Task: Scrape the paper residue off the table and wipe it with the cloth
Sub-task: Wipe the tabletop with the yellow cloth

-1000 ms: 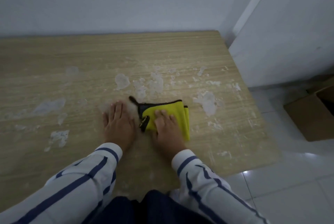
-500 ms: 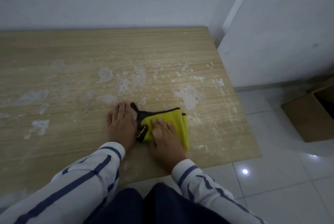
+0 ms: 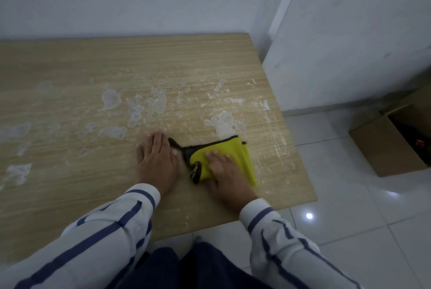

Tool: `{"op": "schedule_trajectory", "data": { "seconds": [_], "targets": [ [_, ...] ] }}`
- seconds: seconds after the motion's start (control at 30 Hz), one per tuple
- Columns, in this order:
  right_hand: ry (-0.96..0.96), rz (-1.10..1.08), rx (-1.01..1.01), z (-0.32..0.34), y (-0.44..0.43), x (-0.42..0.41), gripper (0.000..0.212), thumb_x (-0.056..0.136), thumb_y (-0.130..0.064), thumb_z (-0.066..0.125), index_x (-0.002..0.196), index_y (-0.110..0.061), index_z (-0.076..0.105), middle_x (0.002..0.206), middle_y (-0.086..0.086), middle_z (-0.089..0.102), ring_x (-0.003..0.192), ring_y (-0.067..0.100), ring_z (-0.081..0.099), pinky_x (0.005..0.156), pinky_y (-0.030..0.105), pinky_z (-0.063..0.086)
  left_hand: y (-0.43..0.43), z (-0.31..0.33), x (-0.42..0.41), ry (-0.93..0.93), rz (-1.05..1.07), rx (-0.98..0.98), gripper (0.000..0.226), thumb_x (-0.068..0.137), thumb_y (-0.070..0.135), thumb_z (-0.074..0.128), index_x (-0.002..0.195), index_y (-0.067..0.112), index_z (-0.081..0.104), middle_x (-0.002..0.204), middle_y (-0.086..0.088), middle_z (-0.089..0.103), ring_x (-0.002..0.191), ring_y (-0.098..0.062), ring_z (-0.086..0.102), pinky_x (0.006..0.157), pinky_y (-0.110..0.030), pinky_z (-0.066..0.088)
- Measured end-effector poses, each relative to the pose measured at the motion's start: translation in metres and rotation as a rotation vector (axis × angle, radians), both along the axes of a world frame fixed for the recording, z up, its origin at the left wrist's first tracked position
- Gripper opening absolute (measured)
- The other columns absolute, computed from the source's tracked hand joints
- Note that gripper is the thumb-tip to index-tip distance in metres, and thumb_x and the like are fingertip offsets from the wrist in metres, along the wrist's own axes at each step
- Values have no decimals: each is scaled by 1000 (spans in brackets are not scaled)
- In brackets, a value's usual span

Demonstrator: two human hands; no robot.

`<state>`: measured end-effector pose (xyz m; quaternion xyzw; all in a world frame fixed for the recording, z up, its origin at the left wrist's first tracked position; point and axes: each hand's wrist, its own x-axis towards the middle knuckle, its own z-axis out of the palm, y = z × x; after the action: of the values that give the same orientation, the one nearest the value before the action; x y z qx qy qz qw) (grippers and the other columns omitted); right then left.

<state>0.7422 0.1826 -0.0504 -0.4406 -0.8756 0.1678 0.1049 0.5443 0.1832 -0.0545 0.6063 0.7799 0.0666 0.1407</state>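
Tabletop (image 3: 70, 195): white paper residue (image 3: 221, 123) is spread over its middle and right side. Yellow cloth (image 3: 240, 155) has slid right over the last second, and its far edge now meets the largest patch. Right hand (image 3: 226, 176): grip not closed, fingers flat and pressing the cloth down. Left hand (image 3: 156, 162): unmoved, flat, open, just beside the cloth's black corner. Judgement: wiping under way, most residue remains.

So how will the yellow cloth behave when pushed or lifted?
Probably floppy: the yellow cloth lies folded with a black corner trailing, so it would likely droop if lifted. Pushed under the flat right hand it should slide, perhaps bunching on the paper residue.
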Motion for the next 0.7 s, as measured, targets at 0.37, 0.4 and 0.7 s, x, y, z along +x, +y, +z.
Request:
{"op": "schedule_trajectory", "data": {
  "seconds": [0.37,0.4,0.7],
  "targets": [
    [118,-192,-29,18,81,-20,51,84,-13,46,134,-2,43,135,22,48,126,38,43,110,44,29,17,0,9,38,-14,-44,56,99,35,23,150,13,13,158,-5,7,146,-23,0,117,-46,-1],
    [55,-39,-114,14,71,-36,56,85,-11,44,140,-1,34,144,21,39,136,37,31,115,45,18,20,1,10,52,-12,-47,55,99,34,25,148,12,18,158,-7,12,146,-23,3,117,-47,1],
    [42,-748,-126,9,176,100,40,87,-16,51,125,-2,46,129,24,50,117,42,49,98,43,39,21,-1,11,25,-1,-8,57,99,33,24,151,15,8,159,-3,5,146,-22,-2,117,-46,-1]
  ]
}}
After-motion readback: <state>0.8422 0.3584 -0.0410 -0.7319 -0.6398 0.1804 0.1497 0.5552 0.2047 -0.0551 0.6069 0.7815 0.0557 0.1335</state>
